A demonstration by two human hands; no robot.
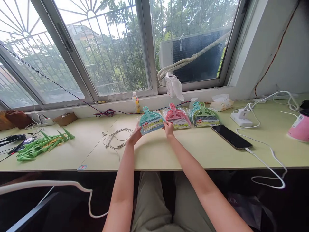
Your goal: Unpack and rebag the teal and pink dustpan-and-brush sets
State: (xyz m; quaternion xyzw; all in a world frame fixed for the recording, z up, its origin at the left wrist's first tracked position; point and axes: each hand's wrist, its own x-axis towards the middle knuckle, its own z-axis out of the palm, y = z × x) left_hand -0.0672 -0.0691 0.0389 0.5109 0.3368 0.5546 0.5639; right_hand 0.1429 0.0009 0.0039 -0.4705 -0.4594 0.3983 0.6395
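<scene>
Through the big barred window [106, 48] there are trees and an outdoor air conditioner unit [193, 54], and below it runs a long pale green desk [188, 154] with a person seated at it, both arms stretched forward. Three more things line the back of the desk: a plastic bottle [135, 103], a tissue pack [221, 103] and a power strip [241, 117] with white cables running from it. To the right lie a black phone [231, 137] and a pink container [299, 127], cut off by the edge of the view. Far left sits a heap of green pointed pieces [41, 146], and nearer the person is a loose coil of pale cable [116, 138]. In the middle, the person lifts a teal dustpan set [151, 120], still in its clear wrapping, slightly tilted just above the desk. The left hand [135, 135] holds its lower left edge, and the right hand [169, 129] holds its right edge, both closed narrowly on the packet. Just beside the right hand lies a pink dustpan set [177, 116], then a green dustpan set [205, 115], which overlaps another teal one [195, 108].
</scene>
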